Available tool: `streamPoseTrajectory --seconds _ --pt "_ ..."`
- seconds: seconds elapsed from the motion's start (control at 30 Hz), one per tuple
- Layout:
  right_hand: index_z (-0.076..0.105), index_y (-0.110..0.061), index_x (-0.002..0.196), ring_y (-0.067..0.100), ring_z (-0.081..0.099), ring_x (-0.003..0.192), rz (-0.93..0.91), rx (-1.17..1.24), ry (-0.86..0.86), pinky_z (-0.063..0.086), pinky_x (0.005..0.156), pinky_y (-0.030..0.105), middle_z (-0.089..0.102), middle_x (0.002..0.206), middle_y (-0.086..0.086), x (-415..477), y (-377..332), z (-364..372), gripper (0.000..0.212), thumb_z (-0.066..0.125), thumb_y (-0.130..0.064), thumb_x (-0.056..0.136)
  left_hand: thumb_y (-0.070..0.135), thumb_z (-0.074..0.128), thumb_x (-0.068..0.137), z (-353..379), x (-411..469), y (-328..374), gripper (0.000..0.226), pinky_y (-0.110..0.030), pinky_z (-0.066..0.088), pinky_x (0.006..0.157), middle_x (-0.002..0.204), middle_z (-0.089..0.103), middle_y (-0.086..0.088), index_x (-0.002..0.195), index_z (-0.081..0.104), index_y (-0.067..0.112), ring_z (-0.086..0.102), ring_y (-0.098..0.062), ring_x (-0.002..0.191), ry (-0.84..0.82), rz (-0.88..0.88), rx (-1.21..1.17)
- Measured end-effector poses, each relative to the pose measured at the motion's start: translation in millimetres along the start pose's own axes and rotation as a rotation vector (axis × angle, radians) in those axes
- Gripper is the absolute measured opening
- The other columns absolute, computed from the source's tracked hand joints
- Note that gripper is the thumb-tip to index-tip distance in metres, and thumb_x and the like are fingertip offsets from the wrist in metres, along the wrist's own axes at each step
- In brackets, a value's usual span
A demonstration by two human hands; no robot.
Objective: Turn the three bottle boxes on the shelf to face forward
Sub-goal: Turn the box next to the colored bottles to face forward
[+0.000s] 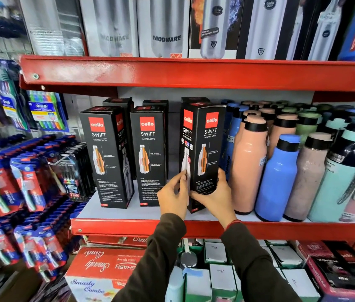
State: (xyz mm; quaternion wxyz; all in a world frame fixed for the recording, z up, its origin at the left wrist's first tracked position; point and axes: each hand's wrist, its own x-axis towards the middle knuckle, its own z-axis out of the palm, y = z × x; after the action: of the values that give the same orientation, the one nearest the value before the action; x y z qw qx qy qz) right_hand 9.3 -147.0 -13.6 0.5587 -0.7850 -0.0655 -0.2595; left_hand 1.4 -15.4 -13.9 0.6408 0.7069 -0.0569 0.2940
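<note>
head view showed three bottle boxes along the shelf (133,212) front: left box (106,158), middle box (149,158), and right box (202,153) standing corner-on. left hand (173,197) and right hand (212,198) each had their grip clamped low on it. stiff, light cardboard, probably top-heavy; low edges suit twisting.

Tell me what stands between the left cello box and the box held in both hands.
In the head view, one more cello box, the middle box, stands between the left box and the held box, with bare white shelf on either side.
</note>
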Motion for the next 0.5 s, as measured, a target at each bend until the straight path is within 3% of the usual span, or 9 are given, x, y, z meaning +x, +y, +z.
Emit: streamPoseTrajectory --seconds 0.13,0.2,0.3,0.4,0.5 --pt "0.042 -0.058 0.118 -0.013 0.061 0.104 0.014 -0.012 -0.058 0.05 0.085 0.015 0.066 0.111 -0.028 4.8 1.5 -8.3 0.087 0.091 -0.036 0.049 0.016 0.053 0.098 -1.9 3.8 -3.4 0.034 -0.024 0.044 0.107 0.129 0.063 0.002 0.13 0.06 0.017 0.058 -0.007 0.12 0.0 0.043 0.039" --pt "0.042 -0.052 0.124 -0.007 0.062 0.108 0.031 -0.003 -0.098 0.054 0.091 0.024 0.065 0.116 -0.023 6.0 2.9 -11.5 0.09 0.089 -0.033 0.05 0.019 0.052 0.098 -3.5 9.2 -6.8 0.039 -0.028 0.04 0.111 0.137 0.058 -0.003 0.137 0.053 0.015 0.053 -0.014 0.128 -0.049 -0.007 0.061" --pt "0.04 -0.043 0.133 0.002 0.06 0.115 0.038 0.016 -0.145 0.053 0.1 0.037 0.063 0.125 -0.017 7.3 3.6 -14.4 0.094 0.087 -0.032 0.053 0.02 0.052 0.098 -6.2 15.0 -10.9 0.043 -0.023 0.041 0.105 0.134 0.06 -0.003 0.141 0.048 0.014 0.054 -0.014 0.127 -0.153 -0.092 0.009" --pt "0.028 -0.037 0.149 0.003 0.05 0.13 0.026 0.054 -0.197 0.044 0.111 0.039 0.052 0.142 -0.015 7.9 3.0 -17.5 0.104 0.082 -0.026 0.061 0.016 0.057 0.096 -9.9 18.5 -13.9 0.042 -0.013 0.044 0.097 0.132 0.061 -0.005 0.138 0.051 0.012 0.057 -0.015 0.124 -0.202 -0.143 -0.089" --pt "0.013 -0.032 0.156 0.003 0.034 0.143 0.003 0.068 -0.253 0.033 0.118 0.038 0.034 0.157 -0.012 8.0 5.8 -20.0 0.107 0.077 -0.012 0.073 0.017 0.063 0.092 -13.1 18.2 -14.4 0.043 -0.018 0.047 0.1 0.13 0.064 -0.005 0.134 0.055 0.014 0.06 -0.007 0.116 -0.179 -0.165 -0.149"
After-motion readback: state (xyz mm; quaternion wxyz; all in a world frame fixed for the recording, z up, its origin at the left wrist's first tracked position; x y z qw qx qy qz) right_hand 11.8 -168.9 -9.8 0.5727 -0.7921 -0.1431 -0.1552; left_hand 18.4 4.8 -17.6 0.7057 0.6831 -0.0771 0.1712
